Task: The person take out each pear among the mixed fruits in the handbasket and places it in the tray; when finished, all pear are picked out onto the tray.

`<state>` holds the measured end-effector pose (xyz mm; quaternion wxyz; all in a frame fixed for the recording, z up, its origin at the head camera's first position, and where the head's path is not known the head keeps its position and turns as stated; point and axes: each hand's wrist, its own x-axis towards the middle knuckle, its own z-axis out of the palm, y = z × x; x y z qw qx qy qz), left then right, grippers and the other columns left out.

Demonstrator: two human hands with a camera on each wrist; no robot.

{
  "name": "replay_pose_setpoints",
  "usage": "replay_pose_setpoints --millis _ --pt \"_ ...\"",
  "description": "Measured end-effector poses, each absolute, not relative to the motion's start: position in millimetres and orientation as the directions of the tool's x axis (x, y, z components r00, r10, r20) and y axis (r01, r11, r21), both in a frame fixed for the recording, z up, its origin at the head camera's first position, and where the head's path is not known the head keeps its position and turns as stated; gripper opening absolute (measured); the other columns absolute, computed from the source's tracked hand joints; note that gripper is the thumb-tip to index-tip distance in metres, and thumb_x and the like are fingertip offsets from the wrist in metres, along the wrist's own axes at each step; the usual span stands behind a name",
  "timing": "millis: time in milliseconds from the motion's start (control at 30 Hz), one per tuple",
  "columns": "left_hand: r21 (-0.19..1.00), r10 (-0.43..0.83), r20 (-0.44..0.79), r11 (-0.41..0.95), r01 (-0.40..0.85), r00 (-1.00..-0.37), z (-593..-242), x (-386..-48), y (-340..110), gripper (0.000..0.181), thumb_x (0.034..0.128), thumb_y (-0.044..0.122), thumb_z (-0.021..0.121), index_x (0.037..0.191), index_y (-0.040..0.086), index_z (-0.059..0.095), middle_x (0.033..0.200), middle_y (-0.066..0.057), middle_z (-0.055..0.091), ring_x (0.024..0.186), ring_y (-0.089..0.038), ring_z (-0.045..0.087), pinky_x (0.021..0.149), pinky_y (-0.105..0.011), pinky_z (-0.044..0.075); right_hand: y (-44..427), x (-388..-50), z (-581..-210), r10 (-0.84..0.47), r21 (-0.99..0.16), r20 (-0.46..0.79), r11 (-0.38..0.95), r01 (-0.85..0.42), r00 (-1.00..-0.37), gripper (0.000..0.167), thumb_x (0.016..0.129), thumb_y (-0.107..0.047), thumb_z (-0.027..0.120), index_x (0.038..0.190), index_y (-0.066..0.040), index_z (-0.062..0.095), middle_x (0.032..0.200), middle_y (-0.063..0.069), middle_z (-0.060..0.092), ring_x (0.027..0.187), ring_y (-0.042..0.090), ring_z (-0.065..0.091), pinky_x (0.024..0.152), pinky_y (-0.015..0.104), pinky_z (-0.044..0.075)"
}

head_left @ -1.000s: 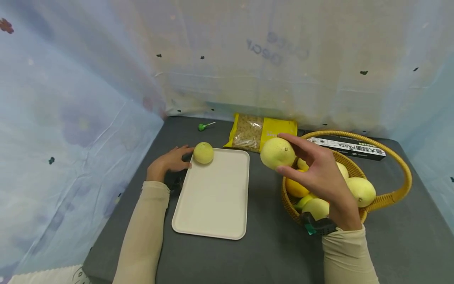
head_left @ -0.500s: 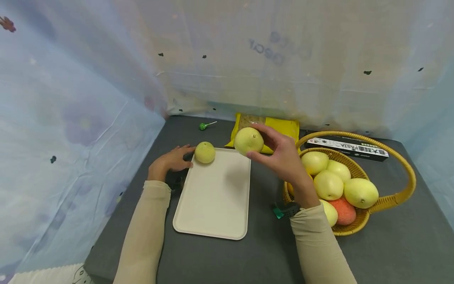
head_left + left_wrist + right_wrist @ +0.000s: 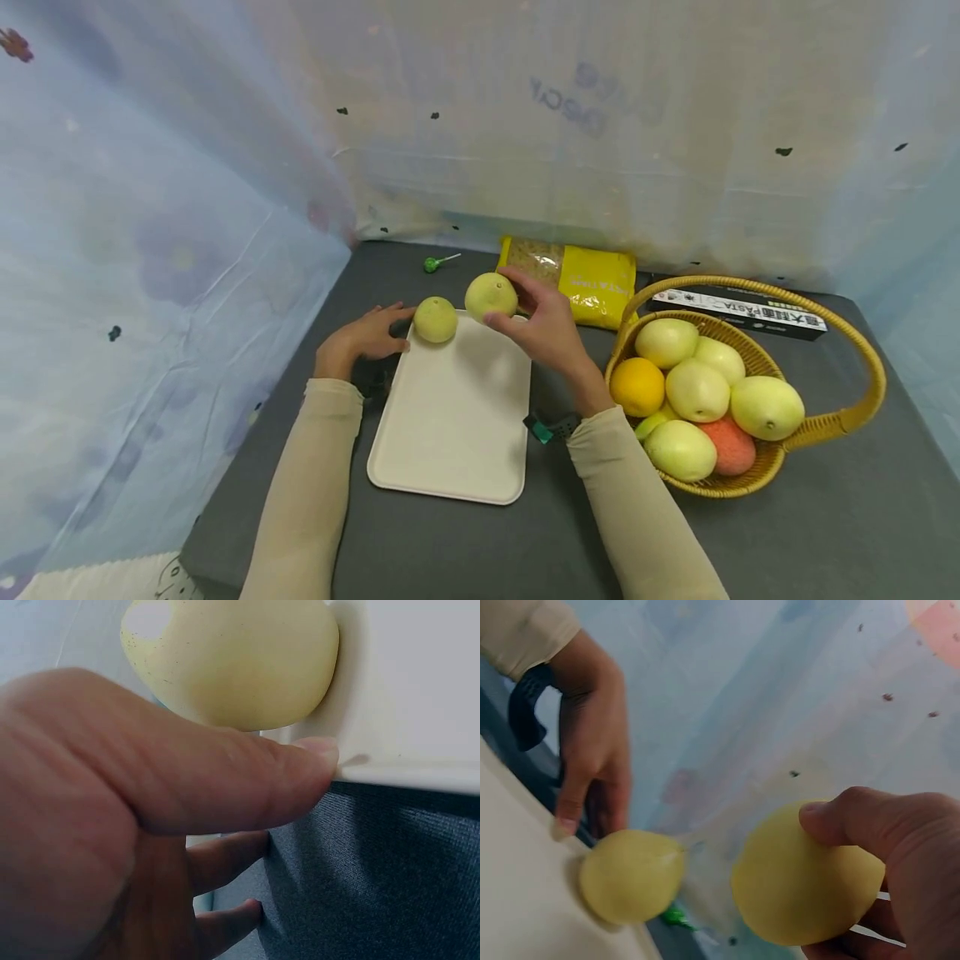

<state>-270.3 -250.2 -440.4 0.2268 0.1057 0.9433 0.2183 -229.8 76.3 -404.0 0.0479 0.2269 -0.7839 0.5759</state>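
In the head view my right hand (image 3: 542, 321) holds a round yellow-green pear (image 3: 491, 297) over the far right part of a cream tray (image 3: 450, 417). The right wrist view shows that pear (image 3: 802, 877) between the thumb and the fingers behind it. Another pear (image 3: 435, 320) sits in the tray's far left corner. Beside it lies my left hand (image 3: 365, 337), with loosely stretched fingers at the left rim. In the left wrist view the thumb (image 3: 247, 776) touches the tray rim, just below the resting pear (image 3: 240, 660).
A wicker basket (image 3: 765, 483) with a tall handle stands on the right, holding several pears, an orange (image 3: 637, 387) and a red fruit (image 3: 731, 446). At the back lie a yellow pasta bag (image 3: 596, 287), a black pasta box (image 3: 738, 310) and a green lollipop (image 3: 432, 264).
My right hand has carried the pear leftward from above the basket to above the tray. The left hand stays at the tray's rim.
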Motion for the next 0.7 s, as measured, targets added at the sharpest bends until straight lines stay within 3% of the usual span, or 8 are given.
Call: replay_pose_setpoints --millis 333,700 --pt "0.457 0.305 -0.376 0.883 0.111 -0.875 -438 -271 -249 0.076 0.1103 0.024 0.066 0.176 0.015 0.028 0.184 -0.022 0.011 0.168 -0.055 0.003 0.129 -0.080 0.014 60 -245 -445 -0.270 -0.915 0.254 0.246 -0.321 -0.929 0.067 0.094 -0.013 0.087 0.155 -0.005 0.061 0.148 0.014 0.069 0.134 0.029 0.070 0.115 0.040 0.056" --pt "0.454 0.300 -0.386 0.885 0.103 -0.872 -436 -270 -250 0.077 0.1098 0.024 0.066 0.176 0.015 0.028 0.183 -0.023 0.012 0.168 -0.056 0.003 0.130 -0.079 0.014 51 -254 -474 -0.252 -0.895 0.157 0.373 -0.245 -0.955 0.071 0.094 -0.022 0.090 0.157 -0.010 0.061 0.157 0.012 0.064 0.135 0.031 0.068 0.114 0.045 0.058"
